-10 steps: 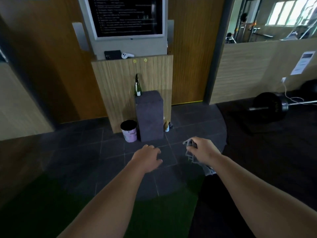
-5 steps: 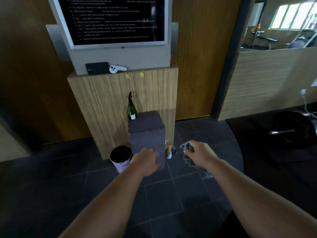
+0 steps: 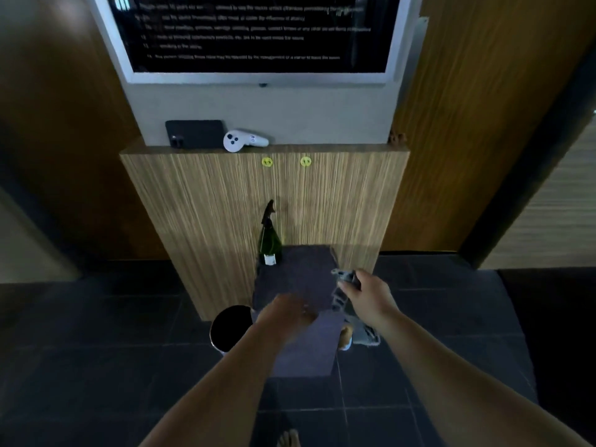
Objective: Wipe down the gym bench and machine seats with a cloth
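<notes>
A grey cloth point(image 3: 345, 287) hangs from my right hand point(image 3: 371, 293), which grips it by its upper end just past the right edge of a tall grey padded block point(image 3: 300, 275). My left hand point(image 3: 285, 312) reaches forward over the block's front top edge, blurred, fingers loosely bent, holding nothing. A dark green spray bottle point(image 3: 269, 240) stands on the block's far left corner, against the wooden panel. No bench or machine seat shows.
A wood-clad counter point(image 3: 267, 191) stands behind the block, with a dark phone point(image 3: 195, 133) and a white controller point(image 3: 243, 141) on its ledge under a wall screen point(image 3: 258, 33). A small bin point(image 3: 229, 327) sits left of the block. Dark floor tiles point(image 3: 96, 366) lie around.
I have walked up to the block, so it and the counter loom larger. Both hands moved forward; the left now hovers over the block's top, the right carries the cloth beside it.
</notes>
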